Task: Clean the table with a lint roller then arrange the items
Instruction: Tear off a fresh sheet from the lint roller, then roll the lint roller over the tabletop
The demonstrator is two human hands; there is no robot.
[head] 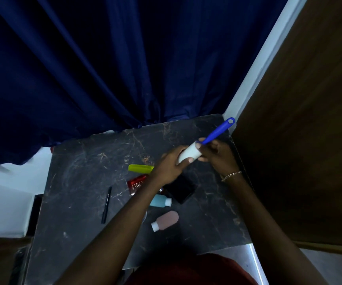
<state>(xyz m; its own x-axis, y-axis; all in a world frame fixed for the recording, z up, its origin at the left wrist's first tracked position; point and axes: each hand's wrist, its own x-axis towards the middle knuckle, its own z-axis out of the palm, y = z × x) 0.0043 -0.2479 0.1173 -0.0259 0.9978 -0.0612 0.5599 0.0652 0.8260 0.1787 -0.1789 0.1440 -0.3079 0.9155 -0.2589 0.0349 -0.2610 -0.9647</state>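
Left grip (172, 164) around lint roller (190, 153), right grip (215, 155) at its handle (217, 132).

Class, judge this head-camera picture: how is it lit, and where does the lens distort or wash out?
Head view: dim overall, curtain folds nearly black; head view again: the wide-angle lens splays the table edges and tilts the wooden panel; the white lint roller, gripped by left hand and right hand, looks washed out.

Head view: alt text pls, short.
Two hands hold a lint roller over a dark marbled table: the left hand grips its white roll, the right hand holds it at the base of the blue handle. On the table lie a green comb, a red packet, a black pen, a blue bottle and a pink bottle.
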